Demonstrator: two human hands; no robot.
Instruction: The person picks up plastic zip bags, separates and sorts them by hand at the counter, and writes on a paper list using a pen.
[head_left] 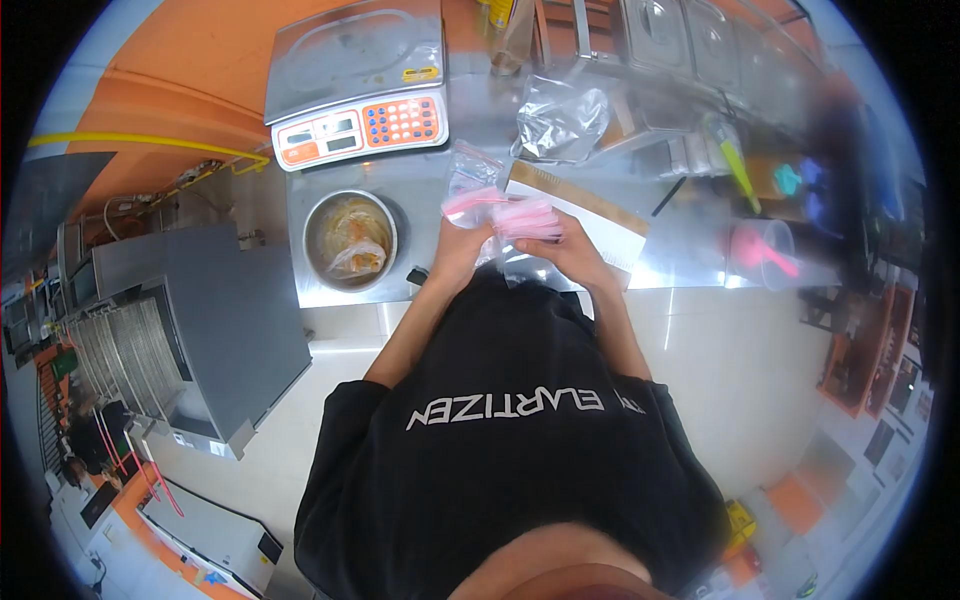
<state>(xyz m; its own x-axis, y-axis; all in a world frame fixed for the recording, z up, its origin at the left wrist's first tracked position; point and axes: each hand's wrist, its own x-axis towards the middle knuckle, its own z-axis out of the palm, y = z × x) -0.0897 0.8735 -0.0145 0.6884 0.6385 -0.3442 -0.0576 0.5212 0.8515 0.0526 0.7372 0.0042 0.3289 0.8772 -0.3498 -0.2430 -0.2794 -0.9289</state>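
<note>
Just above the steel counter's front edge, my left hand is closed on a clear plastic bag with a pink strip along its edge. My right hand grips a stack of clear bags with pink edges, its thumb on top. The two hands are close together, with the bag and the stack almost touching. Beneath and to the right of them lies a white sheet with a brown edge. More clear plastic hangs below the hands, partly hidden by them.
A digital scale stands at the back left, above a round metal bowl holding a crumpled bag. A silvery plastic bag lies behind the sheet. Steel containers, a green-handled tool and a pink scoop are rightward.
</note>
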